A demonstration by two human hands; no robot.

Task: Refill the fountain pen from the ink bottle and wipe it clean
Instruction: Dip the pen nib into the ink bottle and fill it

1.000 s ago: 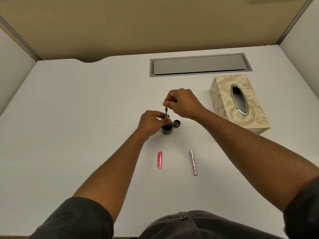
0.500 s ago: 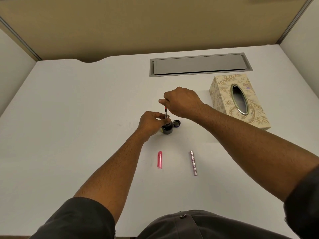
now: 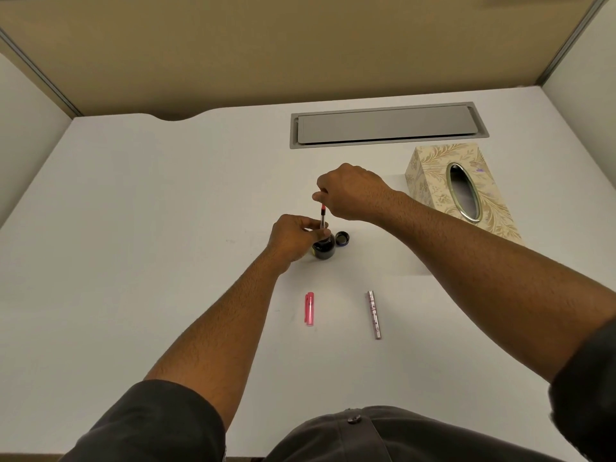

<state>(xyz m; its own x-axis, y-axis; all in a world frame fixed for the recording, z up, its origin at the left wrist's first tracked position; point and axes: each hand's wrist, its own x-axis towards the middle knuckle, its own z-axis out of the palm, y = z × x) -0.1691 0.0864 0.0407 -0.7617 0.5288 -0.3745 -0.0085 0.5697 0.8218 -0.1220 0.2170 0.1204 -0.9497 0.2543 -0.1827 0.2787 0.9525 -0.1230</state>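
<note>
A small dark ink bottle (image 3: 324,250) stands open at the middle of the white desk (image 3: 150,211). The fountain pen's inner part (image 3: 322,217), thin with a red top end, stands upright with its lower end in the bottle's mouth. My left hand (image 3: 292,238) pinches it just above the bottle. My right hand (image 3: 350,191) hovers knuckles-up right above the red end, fingers curled, and seems a small gap clear of it. The bottle's dark lid (image 3: 342,238) lies just right of the bottle.
A pink pen cap (image 3: 309,309) and a silver-pink pen barrel (image 3: 373,315) lie apart on the desk nearer to me. A patterned tissue box (image 3: 430,181) stands at the right. A grey cable hatch (image 3: 386,125) sits flush at the back.
My right hand, which pinched the pen's red top a second ago, has rolled knuckles-up and lifted slightly off it. My left hand, the pen and the bottle stay put.
</note>
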